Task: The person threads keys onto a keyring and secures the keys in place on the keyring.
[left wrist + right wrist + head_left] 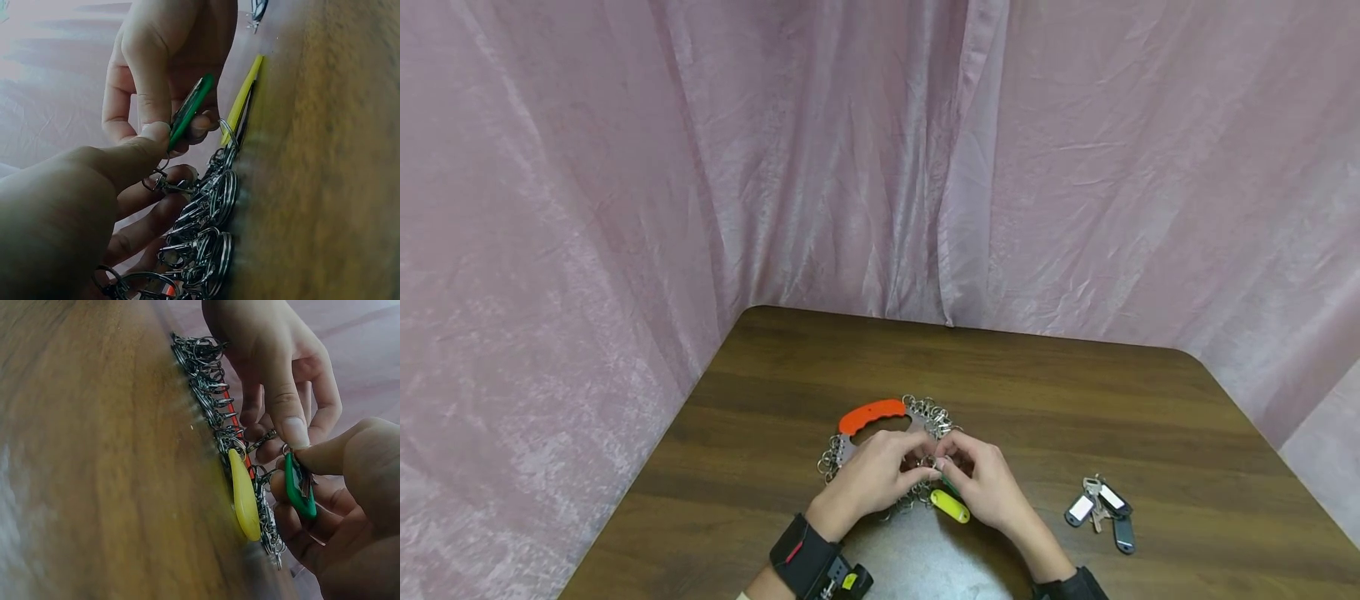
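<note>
My right hand (988, 483) pinches a green key tag (299, 487) between thumb and fingers. The thumb of my left hand (876, 475) presses at the tag's ring end, and its fingers hold a small metal snap clip (169, 182) there. Both hands meet over a large key holder with an orange handle (871, 413) and a metal plate, its edge strung with many split rings and clips (209, 206). A yellow key tag (950, 506) hangs from a ring on this holder, beside the green one. My left hand hides part of the plate.
To the right on the wooden table (1210, 450) lies a bunch of keys (1099, 515) with several dark key tags, some with white labels. A pink velvet curtain (850, 167) hangs behind the table and along its left side.
</note>
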{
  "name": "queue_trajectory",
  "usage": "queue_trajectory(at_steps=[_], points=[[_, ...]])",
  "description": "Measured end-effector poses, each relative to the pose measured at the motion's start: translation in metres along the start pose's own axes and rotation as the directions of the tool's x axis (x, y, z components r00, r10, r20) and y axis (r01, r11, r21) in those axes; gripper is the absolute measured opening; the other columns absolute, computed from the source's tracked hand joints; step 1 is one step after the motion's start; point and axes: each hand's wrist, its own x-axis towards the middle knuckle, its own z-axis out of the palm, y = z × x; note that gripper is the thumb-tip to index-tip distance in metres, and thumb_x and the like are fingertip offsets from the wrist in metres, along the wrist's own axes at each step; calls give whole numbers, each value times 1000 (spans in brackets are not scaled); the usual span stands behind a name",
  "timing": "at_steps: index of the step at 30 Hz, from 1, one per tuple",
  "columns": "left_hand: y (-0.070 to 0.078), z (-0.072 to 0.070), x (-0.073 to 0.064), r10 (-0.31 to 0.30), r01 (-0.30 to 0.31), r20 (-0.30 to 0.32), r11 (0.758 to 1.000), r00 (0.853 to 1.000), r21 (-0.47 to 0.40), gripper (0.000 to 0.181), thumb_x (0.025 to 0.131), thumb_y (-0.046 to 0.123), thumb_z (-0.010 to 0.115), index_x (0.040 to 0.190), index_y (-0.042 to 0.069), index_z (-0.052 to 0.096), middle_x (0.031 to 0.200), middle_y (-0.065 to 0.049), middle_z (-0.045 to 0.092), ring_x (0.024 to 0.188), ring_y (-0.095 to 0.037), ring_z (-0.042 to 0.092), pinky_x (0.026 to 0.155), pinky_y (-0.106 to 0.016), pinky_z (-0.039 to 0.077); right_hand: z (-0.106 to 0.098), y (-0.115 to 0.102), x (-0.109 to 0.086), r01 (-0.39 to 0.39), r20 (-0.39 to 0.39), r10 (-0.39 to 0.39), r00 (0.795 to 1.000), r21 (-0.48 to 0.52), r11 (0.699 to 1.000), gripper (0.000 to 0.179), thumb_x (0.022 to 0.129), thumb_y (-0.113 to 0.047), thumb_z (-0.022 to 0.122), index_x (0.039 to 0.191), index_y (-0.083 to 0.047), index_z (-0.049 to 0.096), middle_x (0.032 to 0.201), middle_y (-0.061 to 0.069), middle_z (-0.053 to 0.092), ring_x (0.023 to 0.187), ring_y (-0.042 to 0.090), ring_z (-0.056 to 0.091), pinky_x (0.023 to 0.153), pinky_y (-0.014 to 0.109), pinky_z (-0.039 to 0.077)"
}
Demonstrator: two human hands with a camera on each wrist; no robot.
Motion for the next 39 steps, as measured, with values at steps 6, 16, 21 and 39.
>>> queue_trajectory(at_steps=[6, 16, 21, 39], points=[[5, -2, 7, -26, 26, 1, 999, 1000, -31, 23, 97, 33, 80, 116, 23, 70, 88, 16, 67, 76, 5, 59, 66, -17, 50, -3, -2, 3, 2, -57, -1, 998, 12, 1000, 12, 97, -1, 72, 97, -13, 69, 86, -6, 67, 70, 12, 58, 62, 27, 49], [6, 4, 0, 13, -13, -8, 1000, 1000, -11, 18, 100, 36, 75, 114, 26, 72, 90, 17, 67, 79, 6, 59, 68, -15, 49, -3, 0, -8, -29, -49, 29, 998, -10, 1000, 13, 96, -4, 75, 96, -16, 70, 87, -10, 68, 74, 13, 63, 67, 28, 52], [5, 7, -4, 0, -1, -21, 1000, 1000, -20, 17, 99, 39, 75, 110, 27, 74, 90, 19, 67, 79, 8, 59, 67, -14, 49, 0, 3, -9, 15, -55, -18, 998, -45, 999, 25, 93, 0, 76, 94, -23, 70, 87, -14, 69, 76, 12, 63, 69, 29, 53], [1, 0, -2, -14, 14, -24, 1000, 1000, -3, 22, 98, 34, 78, 118, 27, 73, 88, 17, 67, 75, 7, 58, 63, -16, 48, 2, -3, 0, -43, -51, 42, 998, -15, 999, 13, 96, -3, 74, 94, -13, 67, 83, -8, 66, 70, 10, 61, 65, 27, 52]])
